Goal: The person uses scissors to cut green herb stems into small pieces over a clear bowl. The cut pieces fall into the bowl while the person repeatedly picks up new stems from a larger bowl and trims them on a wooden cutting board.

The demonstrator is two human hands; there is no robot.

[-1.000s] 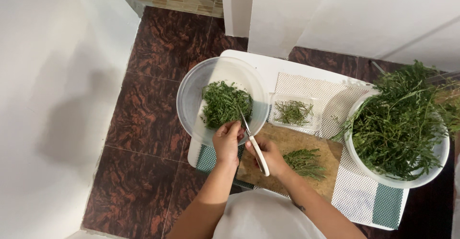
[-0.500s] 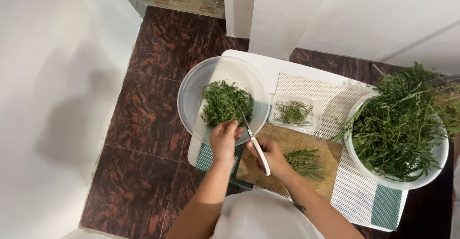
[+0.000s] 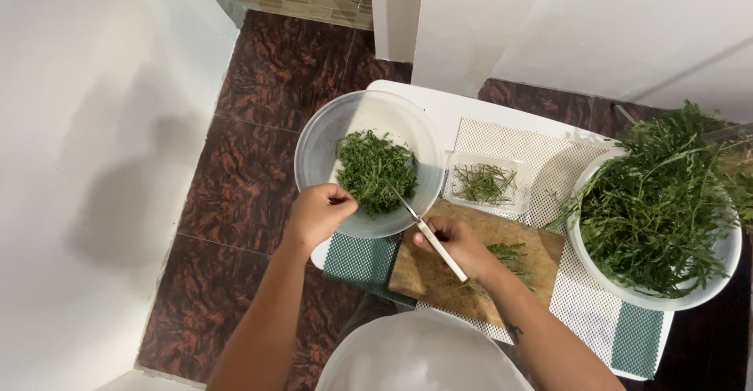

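Note:
My right hand [image 3: 459, 246] grips a knife [image 3: 427, 230] with a pale handle, its blade tip reaching over the near rim of a clear plastic bowl [image 3: 318, 144]. The bowl holds a heap of chopped green leaves [image 3: 376, 170]. My left hand [image 3: 318, 212] sits at the bowl's near left rim with its fingers curled; I cannot tell whether it pinches anything. A wooden cutting board [image 3: 416, 269] lies under my right hand, with a small bunch of green sprigs [image 3: 510, 258] on it.
A small clear tray [image 3: 482, 181] of stems lies beyond the board. A big white bowl [image 3: 706, 293] heaped with leafy green stalks stands at the right. All rest on a dotted mat [image 3: 580, 312] on a small white table [image 3: 439, 109]. Dark floor tiles and white walls surround it.
My left hand has moved left, away from the knife, to the bowl's near left rim. My right hand with the knife shifted slightly right over the board, covering part of the sprigs.

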